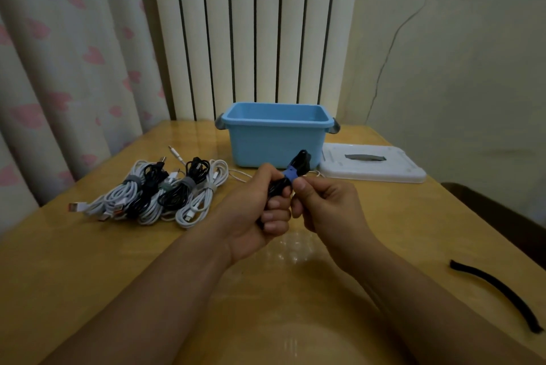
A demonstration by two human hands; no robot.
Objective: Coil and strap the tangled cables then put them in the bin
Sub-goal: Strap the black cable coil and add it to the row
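Holding a coiled black cable above the middle of the table, I see it from my head camera, looking down past both forearms. My left hand is wrapped tight around the lower part of the coil so the loops cannot spring apart. My right hand pinches the end of a blue strap that circles the coil's middle, thumb pressing it down, most likely to fasten it.

Toward the table's left edge lies a heap of strapped cables, white and black, each bound by a grey band and set aside together. A thin white cable lies loose on the table behind my hands. At the far edge stands the open blue bin, with nothing visible inside, ready to receive them. Its white lid lies flat just to the right. A spare black strap waits near the right edge.
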